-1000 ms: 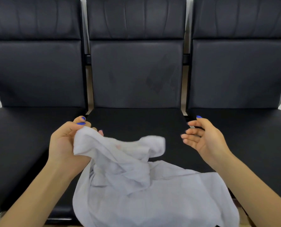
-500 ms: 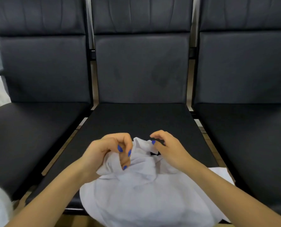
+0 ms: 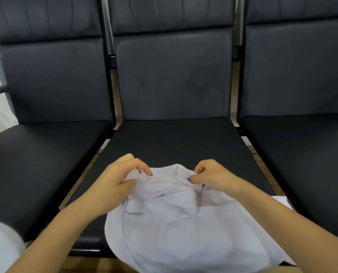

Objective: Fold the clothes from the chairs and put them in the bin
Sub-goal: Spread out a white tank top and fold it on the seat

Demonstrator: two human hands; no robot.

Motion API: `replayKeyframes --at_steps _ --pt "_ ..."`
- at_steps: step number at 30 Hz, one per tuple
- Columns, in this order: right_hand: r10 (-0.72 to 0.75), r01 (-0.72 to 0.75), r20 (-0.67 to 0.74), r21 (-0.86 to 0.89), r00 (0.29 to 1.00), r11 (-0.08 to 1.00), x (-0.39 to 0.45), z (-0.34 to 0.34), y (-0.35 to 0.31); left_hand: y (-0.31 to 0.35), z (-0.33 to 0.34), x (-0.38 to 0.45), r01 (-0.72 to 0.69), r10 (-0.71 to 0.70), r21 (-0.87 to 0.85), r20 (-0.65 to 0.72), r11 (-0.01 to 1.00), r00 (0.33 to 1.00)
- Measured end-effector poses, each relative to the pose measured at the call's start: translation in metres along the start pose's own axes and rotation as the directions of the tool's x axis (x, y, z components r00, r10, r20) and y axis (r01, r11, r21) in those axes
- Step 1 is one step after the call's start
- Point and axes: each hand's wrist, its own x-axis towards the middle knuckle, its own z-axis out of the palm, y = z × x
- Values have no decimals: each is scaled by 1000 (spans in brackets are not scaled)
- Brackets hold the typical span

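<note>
shirt [image 3: 170, 225]: lay crumpled at front edge of middle chair seat [image 3: 176, 138] | left hand [image 3: 116, 177], right hand [image 3: 213, 176]: each pinched its top edge | soft, light, limp; best held by shoulders

A waiting room or office lobby, judging by the three joined black leather-look chairs [image 3: 172, 79] in a row.

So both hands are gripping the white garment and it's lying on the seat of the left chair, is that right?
Not quite. The left hand and the right hand do both grip the white garment, but the head view shows it lying on the seat of the middle chair, not the left one, with its near part hanging over the seat's front edge.
</note>
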Motion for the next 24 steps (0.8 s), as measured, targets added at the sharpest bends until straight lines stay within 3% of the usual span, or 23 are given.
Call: replayKeyframes --at_steps 3,6,12,18,24 --pt "-5 18 -70 193 998 981 -5 -6 4 -7 -2 -1 -45 46 17 -63 999 997" --pt "-12 49 -100 373 995 926 -9 -17 3 -5 -1 -3 -55 45 -41 -211 998 976" --pt "-72 12 54 712 996 702 -20 -34 0 -2 -7 3 -53 31 -42 -403 998 915" --pt "-107 -70 194 729 975 681 -27 -41 -1 -4 -6 6 20 -74 -121 -460 992 885" --pt "-95 -44 147 734 985 678 -27 -42 1 -2 -7 6 20 -142 -256 -469 966 872"
